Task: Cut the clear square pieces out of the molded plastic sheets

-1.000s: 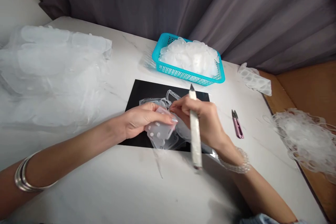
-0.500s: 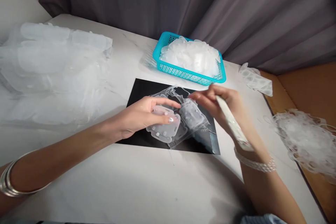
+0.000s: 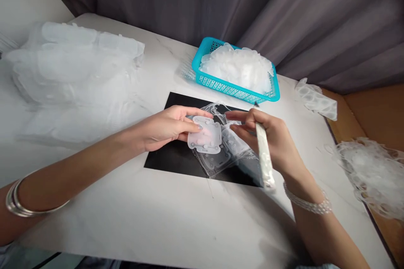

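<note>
Head view: clock directions run from the pad, with 12 pointing to the curtain (image 3: 189, 4).
Tool (image 3: 266, 157): white handle, dark tip pointing up and away; it lies across the right hand at about 4 o'clock.
Right hand (image 3: 273, 136): at 3 o'clock, wrapped round the tool, thumb and forefinger parted beside the sheet; whether they touch it cannot be told.
Left hand (image 3: 167, 128): at 9 o'clock, pinching the pad, thumb on the near face, fingers behind.
Pad (image 3: 210, 136): raised over the mat, its fingers' pink showing through. It looks light, soft and bendy, perhaps slick or a little clingy; the thin rim seems likeliest to tear. A broad pinch well inside the edge should serve best, as the left hand has it.
Sheet (image 3: 217, 159): 5 o'clock, clear and flimsy-looking, on the mat (image 3: 175, 159).
Pile (image 3: 374, 172): past 3 o'clock, tangled scraps.
Bundle (image 3: 75, 75): 10 o'clock.
Basket (image 3: 217, 84): 1 o'clock, heaped with whitish pieces (image 3: 240, 69).
</note>
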The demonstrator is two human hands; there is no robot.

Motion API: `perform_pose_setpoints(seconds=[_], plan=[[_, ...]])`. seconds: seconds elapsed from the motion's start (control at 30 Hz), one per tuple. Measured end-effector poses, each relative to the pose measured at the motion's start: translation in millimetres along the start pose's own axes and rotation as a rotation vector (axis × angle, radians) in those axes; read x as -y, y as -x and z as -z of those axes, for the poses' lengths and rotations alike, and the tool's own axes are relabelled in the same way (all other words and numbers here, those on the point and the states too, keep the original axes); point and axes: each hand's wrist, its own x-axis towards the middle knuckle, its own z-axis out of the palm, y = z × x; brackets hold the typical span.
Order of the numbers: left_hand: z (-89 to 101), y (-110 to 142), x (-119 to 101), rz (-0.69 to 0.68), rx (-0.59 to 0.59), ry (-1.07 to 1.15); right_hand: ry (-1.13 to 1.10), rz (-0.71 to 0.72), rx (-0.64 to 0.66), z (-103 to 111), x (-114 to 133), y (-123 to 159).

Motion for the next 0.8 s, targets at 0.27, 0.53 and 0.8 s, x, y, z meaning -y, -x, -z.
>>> perform_pose_setpoints(seconds=[0.27, 0.53, 0.8], plan=[[2.7, 0.0, 0.6, 0.052, 0.042, 0.122, -0.123, 0.216, 0.093, -20.7, -3.3, 10.3], [9.0, -2.5, 2.3, 0.077, 0.044, -0.092, -0.620, -0.190, -0.116, -18.1, -8.9, 0.0], [9.1, -4.0, 5.1, 0.067, 0.041, -0.097, -0.715, -0.222, -0.088, -19.7, -6.8, -0.6]])
